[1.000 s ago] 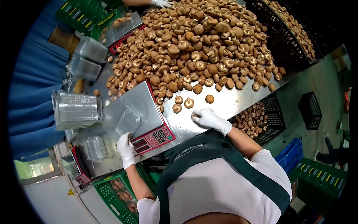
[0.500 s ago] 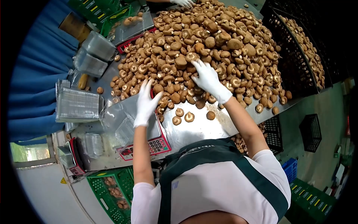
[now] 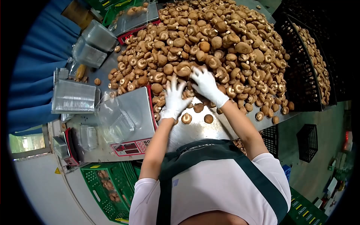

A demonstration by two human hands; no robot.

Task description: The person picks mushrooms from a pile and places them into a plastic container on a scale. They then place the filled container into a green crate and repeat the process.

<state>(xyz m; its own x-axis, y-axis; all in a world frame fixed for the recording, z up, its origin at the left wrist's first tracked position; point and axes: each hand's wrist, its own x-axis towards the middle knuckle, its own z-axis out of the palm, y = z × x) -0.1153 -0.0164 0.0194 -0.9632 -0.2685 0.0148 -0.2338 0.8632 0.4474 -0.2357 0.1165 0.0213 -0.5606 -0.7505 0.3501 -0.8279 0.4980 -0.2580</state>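
Observation:
A large heap of brown mushrooms [image 3: 202,46] covers the metal table [image 3: 183,133]. My left hand [image 3: 175,98], in a white glove, has its fingers spread over the heap's near edge. Close beside it, my right hand [image 3: 205,83], also gloved, lies at the front of the heap with its fingertips against mushrooms; the fingers are bent and slightly blurred, and whether they grip one cannot be made out. A few loose mushrooms lie just in front of my hands. Left of my left hand is a scale [image 3: 137,112] with a clear plastic tray [image 3: 120,122] on it.
Stacks of clear trays [image 3: 75,96] stand at the left, near a blue curtain [image 3: 35,71]. A second scale [image 3: 137,18] is at the back left. A black crate [image 3: 305,60] of mushrooms stands at the right. Below the table's left side is a green crate [image 3: 108,187].
My left hand has moved right, from beside the scale to the heap's front edge. My right hand has come slightly down. The camera view has shifted a little.

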